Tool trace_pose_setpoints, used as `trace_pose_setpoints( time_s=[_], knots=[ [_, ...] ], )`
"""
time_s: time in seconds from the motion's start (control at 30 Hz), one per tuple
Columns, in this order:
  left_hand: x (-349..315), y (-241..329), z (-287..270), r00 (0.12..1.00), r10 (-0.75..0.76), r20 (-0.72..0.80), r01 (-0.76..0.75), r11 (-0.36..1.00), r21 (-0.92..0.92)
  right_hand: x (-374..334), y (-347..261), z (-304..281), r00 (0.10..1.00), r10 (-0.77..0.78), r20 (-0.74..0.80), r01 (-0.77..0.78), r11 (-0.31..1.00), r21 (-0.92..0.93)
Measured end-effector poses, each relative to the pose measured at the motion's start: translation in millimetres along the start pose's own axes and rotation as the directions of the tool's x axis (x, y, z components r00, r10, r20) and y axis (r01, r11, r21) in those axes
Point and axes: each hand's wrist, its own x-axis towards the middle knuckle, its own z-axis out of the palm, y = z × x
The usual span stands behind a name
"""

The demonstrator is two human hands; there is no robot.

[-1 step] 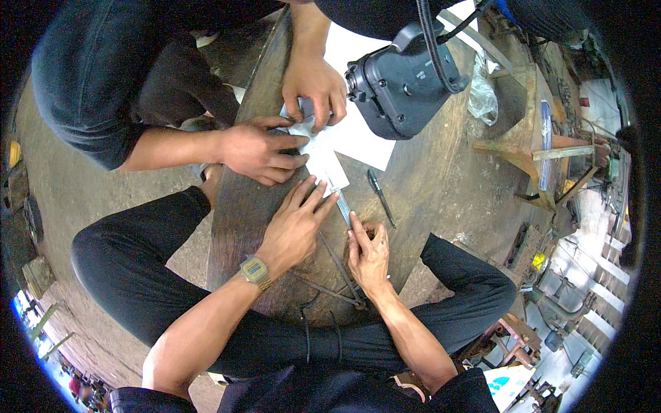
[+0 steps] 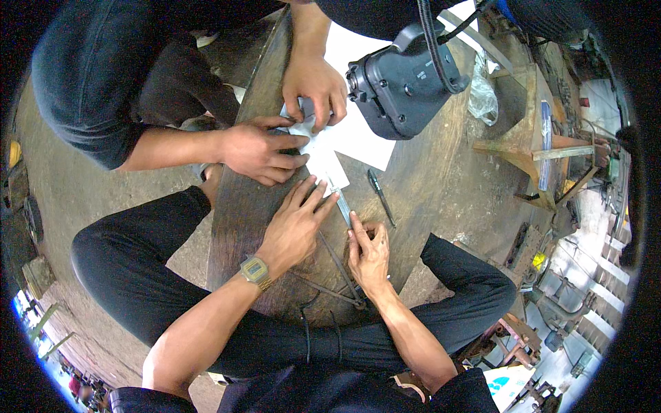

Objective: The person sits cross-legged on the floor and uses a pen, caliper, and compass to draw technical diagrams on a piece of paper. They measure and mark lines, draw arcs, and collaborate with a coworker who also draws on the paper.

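Though slim and blue-grey, the strip [image 2: 345, 209] in our pinching right hand [image 2: 370, 258], our spread-fingered left hand [image 2: 292, 230] at its eight o'clock.

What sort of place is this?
Probably a workshop, judging by the worn wooden table, the angular brown frame standing beyond it, and cluttered equipment at right.

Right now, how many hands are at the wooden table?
4: the wearer's left hand by the near end of the small white paper, right hand at the narrow strip, and a co-worker's upper hand and lower hand at the paper's far end. No others show.
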Motion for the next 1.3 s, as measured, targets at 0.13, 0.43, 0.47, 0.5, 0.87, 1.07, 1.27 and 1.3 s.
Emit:
trace_pose_setpoints(
  time_s=[0.13, 0.43, 0.47, 0.5, 0.87, 1.07, 1.27, 1.3],
  knots=[
    [0.2, -0.1, -0.3, 1.0, -0.006, 0.009, 0.006, 1.0, -0.008, -0.4, 0.3, 0.5, 1.0, 0.015, 0.018, -0.016, 0.999, 0.041],
    [1.3, 2.3, -4.1, 1.0, -0.018, -0.001, 0.017, 0.999, -0.046, -0.7, 1.9, 2.8, 1.0, 0.025, 0.006, -0.025, 0.998, 0.051],
    [1.6, 2.5, -4.2, 1.0, -0.02, 0.0, 0.02, 0.999, -0.044, -0.8, 1.9, 2.9, 1.0, 0.019, -0.001, -0.019, 0.998, 0.055],
    [1.9, 2.6, -4.2, 1.0, -0.021, 0.0, 0.021, 0.999, -0.044, -0.6, 2.0, 2.9, 1.0, 0.018, -0.005, -0.018, 0.998, 0.062],
    [2.0, 1.7, -5.2, 1.0, -0.017, 0.011, 0.018, 0.999, -0.034, 0.9, -0.9, 1.1, 0.999, 0.037, 0.003, -0.037, 0.996, 0.085],
    [2.2, 1.5, -6.7, 1.0, -0.012, 0.01, 0.012, 1.0, -0.026, 1.7, -0.6, 0.0, 0.999, 0.033, 0.005, -0.033, 0.996, 0.08],
    [2.2, 1.1, -7.4, 1.0, -0.012, 0.004, 0.013, 0.999, -0.041, 2.0, -0.3, 0.0, 0.999, 0.048, 0.013, -0.049, 0.995, 0.087],
    [2.4, 1.1, -7.6, 1.0, -0.011, 0.001, 0.011, 0.999, -0.048, 2.2, -0.5, -0.3, 0.998, 0.061, 0.021, -0.062, 0.994, 0.093]
  ],
)
